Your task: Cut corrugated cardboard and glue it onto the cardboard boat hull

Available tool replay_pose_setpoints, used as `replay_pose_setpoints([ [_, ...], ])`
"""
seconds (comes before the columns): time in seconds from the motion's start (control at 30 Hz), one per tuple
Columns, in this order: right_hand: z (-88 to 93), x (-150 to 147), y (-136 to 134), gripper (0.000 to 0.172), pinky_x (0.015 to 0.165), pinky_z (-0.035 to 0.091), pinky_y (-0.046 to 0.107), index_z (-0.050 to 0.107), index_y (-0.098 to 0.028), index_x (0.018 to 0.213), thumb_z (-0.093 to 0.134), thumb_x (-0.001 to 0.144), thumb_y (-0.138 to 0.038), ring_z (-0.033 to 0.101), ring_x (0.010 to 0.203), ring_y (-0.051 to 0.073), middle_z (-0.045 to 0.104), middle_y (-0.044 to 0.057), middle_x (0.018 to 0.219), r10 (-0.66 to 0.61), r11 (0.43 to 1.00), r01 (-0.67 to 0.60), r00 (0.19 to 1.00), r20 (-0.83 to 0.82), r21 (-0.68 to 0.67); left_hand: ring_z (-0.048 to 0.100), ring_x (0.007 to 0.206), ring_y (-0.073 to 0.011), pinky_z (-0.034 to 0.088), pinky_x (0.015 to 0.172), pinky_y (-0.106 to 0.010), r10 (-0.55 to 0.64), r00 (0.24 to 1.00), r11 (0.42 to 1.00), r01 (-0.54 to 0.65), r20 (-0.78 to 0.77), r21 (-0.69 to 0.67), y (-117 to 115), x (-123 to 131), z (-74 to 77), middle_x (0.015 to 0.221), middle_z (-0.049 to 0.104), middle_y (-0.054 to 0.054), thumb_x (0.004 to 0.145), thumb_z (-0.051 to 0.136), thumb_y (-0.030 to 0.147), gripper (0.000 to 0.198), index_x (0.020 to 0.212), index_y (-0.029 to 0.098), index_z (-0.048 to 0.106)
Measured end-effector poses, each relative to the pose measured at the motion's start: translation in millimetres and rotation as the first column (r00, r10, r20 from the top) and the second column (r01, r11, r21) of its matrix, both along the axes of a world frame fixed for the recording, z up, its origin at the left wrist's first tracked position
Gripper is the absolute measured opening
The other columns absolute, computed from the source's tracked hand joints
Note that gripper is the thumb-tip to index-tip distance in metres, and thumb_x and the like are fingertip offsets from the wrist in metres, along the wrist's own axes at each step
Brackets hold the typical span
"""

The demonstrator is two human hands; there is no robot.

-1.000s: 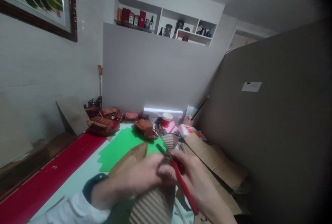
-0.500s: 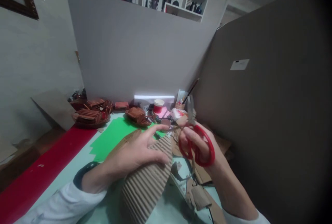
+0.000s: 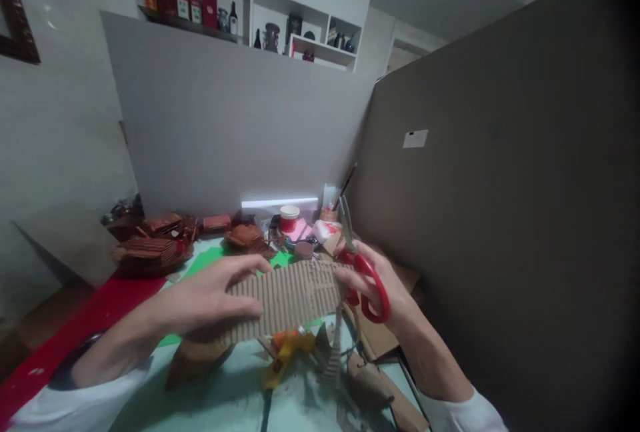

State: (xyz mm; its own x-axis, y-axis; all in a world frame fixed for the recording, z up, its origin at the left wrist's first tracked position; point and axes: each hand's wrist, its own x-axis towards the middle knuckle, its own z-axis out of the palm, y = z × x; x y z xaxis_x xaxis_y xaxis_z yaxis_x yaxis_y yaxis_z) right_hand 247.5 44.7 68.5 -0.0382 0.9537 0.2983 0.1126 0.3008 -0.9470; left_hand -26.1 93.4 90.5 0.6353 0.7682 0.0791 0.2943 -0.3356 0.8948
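Note:
A piece of corrugated cardboard (image 3: 295,299) is held up above the table between both hands, its ridged side toward me. My left hand (image 3: 225,292) grips its left part, thumb across the front and fingers behind. Red-handled scissors (image 3: 373,285) are hooked on my right hand (image 3: 373,275), their blades pointing up and away from the cardboard. The right thumb also presses on the cardboard's right end. Below the cardboard lies a yellow glue gun (image 3: 285,359), partly covered.
Cardboard scraps (image 3: 370,382) lie at the right front. Behind are green paper (image 3: 205,259), reddish-brown cardboard models (image 3: 155,249), a red-and-white cup (image 3: 289,219) and a pen holder (image 3: 329,212). Grey partitions (image 3: 240,132) stand behind and to the right. A red strip (image 3: 75,345) runs along the left.
The cardboard has turned from a steep slant to nearly level. My right hand has come onto its right end, scissors still in hand. The glue gun has come into view, and the camera has shifted.

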Motion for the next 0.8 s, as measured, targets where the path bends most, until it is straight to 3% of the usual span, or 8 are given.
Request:
replay_pose_setpoints([
  [0.1,-8.2,-2.4,1.4,0.036,0.044,0.041,0.021,0.055,-0.02,0.096,0.075,0.075,-0.04,0.048,0.048,0.009,0.054,-0.005,0.07,-0.017,1.0,0.017,0.999,-0.03,0.004,0.061,0.06,-0.0164,0.043,0.055,-0.021,0.132,0.985,0.991,-0.131,0.113,-0.018,9.1,-9.3,5.1,0.063,0.064,0.002,0.071,0.079,0.026,0.023,0.092,0.022,0.07],
  [0.23,-17.4,-12.6,7.7,0.038,0.043,0.042,0.02,0.053,-0.021,0.098,0.075,0.076,-0.042,0.048,0.047,0.008,0.053,-0.007,0.069,-0.142,0.987,0.151,0.98,-0.139,0.053,0.057,0.056,-0.0135,0.042,0.048,-0.019,0.267,0.91,0.963,-0.236,0.316,-0.134,14.3,-22.7,10.1,0.071,0.068,-0.002,0.069,0.081,0.031,0.033,0.099,0.021,0.072],
  [0.3,-20.9,-18.5,11.2,0.039,0.043,0.043,0.02,0.05,-0.022,0.099,0.074,0.077,-0.044,0.049,0.048,0.009,0.052,-0.007,0.068,-0.217,0.969,0.237,0.951,-0.219,0.066,0.058,0.057,-0.0136,0.047,0.047,-0.02,0.304,0.83,0.948,-0.215,0.468,-0.233,13.8,-24.4,10.0,0.082,0.071,-0.005,0.069,0.08,0.035,0.038,0.103,0.021,0.072],
  [0.4,-25.8,-31.4,12.2,0.039,0.045,0.046,0.022,0.047,-0.023,0.1,0.07,0.079,-0.047,0.051,0.048,0.01,0.052,-0.007,0.068,-0.296,0.939,0.336,0.897,-0.327,0.071,0.067,0.076,-0.0228,0.058,0.069,-0.032,0.286,0.666,0.935,-0.036,0.689,-0.353,6.8,-10.4,2.7,0.092,0.074,-0.009,0.071,0.076,0.044,0.04,0.104,0.021,0.072],
  [0.5,-32.9,-50.2,6.8,0.036,0.049,0.048,0.022,0.046,-0.023,0.101,0.067,0.083,-0.046,0.053,0.05,0.01,0.053,-0.007,0.069,-0.326,0.922,0.38,0.864,-0.383,0.071,0.067,0.098,-0.0315,0.056,0.083,-0.043,0.236,0.668,0.929,0.058,0.706,-0.365,-9.1,20.3,-12.3,0.105,0.074,-0.013,0.076,0.073,0.039,0.036,0.105,0.019,0.071],
  [0.57,-38.6,-62.9,1.4,0.035,0.051,0.048,0.022,0.047,-0.023,0.102,0.067,0.084,-0.046,0.055,0.055,0.011,0.054,-0.006,0.072,-0.309,0.931,0.358,0.873,-0.377,0.065,0.068,0.095,-0.0282,0.055,0.086,-0.038,0.289,0.728,0.917,-0.026,0.621,-0.397,-20.3,40.9,-22.6,0.104,0.074,-0.011,0.074,0.077,0.027,0.026,0.098,0.017,0.072],
  [0.63,-42.8,-71.0,-2.8,0.036,0.051,0.047,0.022,0.049,-0.023,0.102,0.068,0.083,-0.045,0.055,0.055,0.011,0.055,-0.005,0.072,-0.255,0.955,0.29,0.909,-0.328,0.061,0.067,0.098,-0.0239,0.049,0.095,-0.034,0.37,0.704,0.901,-0.112,0.606,-0.42,-26.4,54.0,-29.6,0.103,0.075,-0.009,0.072,0.079,0.018,0.025,0.096,0.016,0.072],
  [0.8,-40.6,-54.9,3.3,0.041,0.039,0.032,0.017,0.051,-0.022,0.096,0.07,0.078,-0.053,0.041,0.045,0.007,0.049,-0.006,0.065,-0.134,0.99,0.141,0.883,-0.45,-0.019,0.069,0.088,-0.0172,0.05,0.093,-0.029,0.466,0.606,0.866,-0.162,0.645,-0.473,-15.9,45.8,-28.2,0.083,0.075,-0.002,0.073,0.078,0.016,0.008,0.079,0.014,0.072],
])
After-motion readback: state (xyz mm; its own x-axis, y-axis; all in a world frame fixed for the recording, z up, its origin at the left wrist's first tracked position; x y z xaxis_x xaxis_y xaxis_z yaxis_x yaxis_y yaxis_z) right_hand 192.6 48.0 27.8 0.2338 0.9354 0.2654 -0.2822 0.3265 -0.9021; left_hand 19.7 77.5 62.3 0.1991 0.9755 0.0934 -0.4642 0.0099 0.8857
